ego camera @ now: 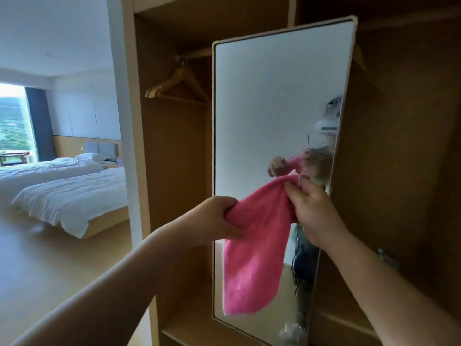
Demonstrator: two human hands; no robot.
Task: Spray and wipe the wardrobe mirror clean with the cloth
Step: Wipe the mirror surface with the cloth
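A tall mirror (269,101) in a pale frame stands out from the open wooden wardrobe, angled toward me. Spray droplets and runs cover its right side and lower part. A pink cloth (252,260) hangs in front of the mirror's lower half. My left hand (214,218) grips the cloth's left upper edge. My right hand (311,211) pinches its upper right corner close to the glass. No spray bottle is clearly in view.
Wooden hangers (178,83) hang on a rail inside the wardrobe (172,171) behind the mirror. A wardrobe shelf (189,330) lies below. To the left the room opens onto two white beds (69,196) and a window (13,121).
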